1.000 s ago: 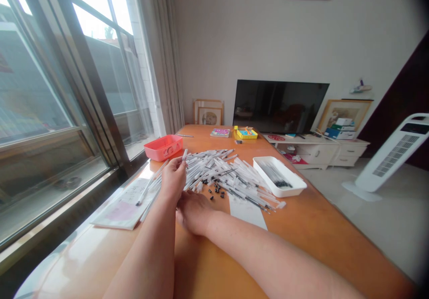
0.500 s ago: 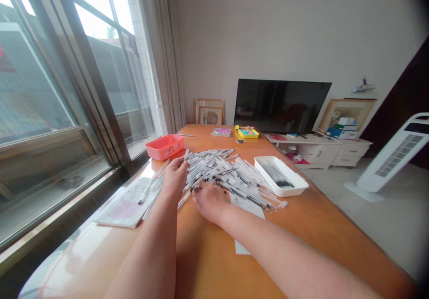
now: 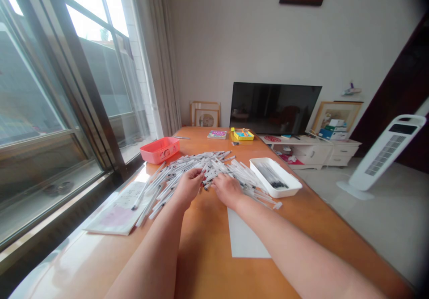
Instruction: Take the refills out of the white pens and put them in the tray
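A broad heap of pens, with clear whitish barrels and dark ends, is spread across the wooden table. At the heap's near side, my left hand is closed, thumb and fingers pinched together; what lies between them is too small to make out. Close by on the right, my right hand has its fingers curled together over the pens, their tips hiding whatever they grip. Small dark pieces show in the narrow gap between both hands. To the right, a white tray contains several clear pens with dark ends.
A red basket stands left behind the heap. A booklet lies at left, partly under pens. White paper lies below my right forearm. Farther back are a small colourful book and a yellow box.
My left hand has come down and right from above the heap, where it held up a pen barrel. My right hand has shifted rightward. The view has turned slightly.
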A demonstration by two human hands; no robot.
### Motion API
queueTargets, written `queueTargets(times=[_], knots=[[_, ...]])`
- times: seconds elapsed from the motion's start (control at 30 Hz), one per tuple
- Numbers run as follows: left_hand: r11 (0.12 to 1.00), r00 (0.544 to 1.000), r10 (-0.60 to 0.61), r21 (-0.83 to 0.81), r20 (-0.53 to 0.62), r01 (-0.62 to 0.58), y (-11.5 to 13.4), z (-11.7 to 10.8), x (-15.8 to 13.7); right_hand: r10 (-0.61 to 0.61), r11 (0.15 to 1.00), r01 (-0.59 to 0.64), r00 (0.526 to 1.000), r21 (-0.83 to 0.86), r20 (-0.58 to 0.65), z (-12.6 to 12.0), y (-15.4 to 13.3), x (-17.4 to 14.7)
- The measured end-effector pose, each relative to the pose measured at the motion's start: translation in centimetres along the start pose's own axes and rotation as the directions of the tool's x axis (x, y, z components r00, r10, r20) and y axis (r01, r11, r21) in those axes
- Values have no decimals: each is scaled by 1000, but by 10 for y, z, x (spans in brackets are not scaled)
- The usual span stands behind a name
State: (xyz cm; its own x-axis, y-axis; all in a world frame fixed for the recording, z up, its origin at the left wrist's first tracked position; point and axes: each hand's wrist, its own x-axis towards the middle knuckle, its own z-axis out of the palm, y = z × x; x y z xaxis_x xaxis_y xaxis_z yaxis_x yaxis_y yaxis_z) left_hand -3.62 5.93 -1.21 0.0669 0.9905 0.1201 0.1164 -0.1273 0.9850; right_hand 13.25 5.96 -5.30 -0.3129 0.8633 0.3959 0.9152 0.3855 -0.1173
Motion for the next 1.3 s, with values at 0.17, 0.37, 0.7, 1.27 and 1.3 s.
queueTargets(times=[0.17,0.37,0.7,1.27,1.3], knots=[[999,998,-41,21,51,40,-3,2,-1,82,963,-56,993,265,-87,-3,9,5],[993,984,-93,83,150,81,-2,8,-6,284,880,-251,958,403,-24,-20,26,-1],[981,965,-118,177,233,77,-10,13,-9,290,908,-294,955,300,60,-24,9,-38],[974,964,-138,209,227,90,-8,23,-16,226,929,-235,972,287,65,-17,32,-42],[975,964,-139,201,226,93,-7,24,-16,230,933,-237,972,272,56,-18,31,-41]])
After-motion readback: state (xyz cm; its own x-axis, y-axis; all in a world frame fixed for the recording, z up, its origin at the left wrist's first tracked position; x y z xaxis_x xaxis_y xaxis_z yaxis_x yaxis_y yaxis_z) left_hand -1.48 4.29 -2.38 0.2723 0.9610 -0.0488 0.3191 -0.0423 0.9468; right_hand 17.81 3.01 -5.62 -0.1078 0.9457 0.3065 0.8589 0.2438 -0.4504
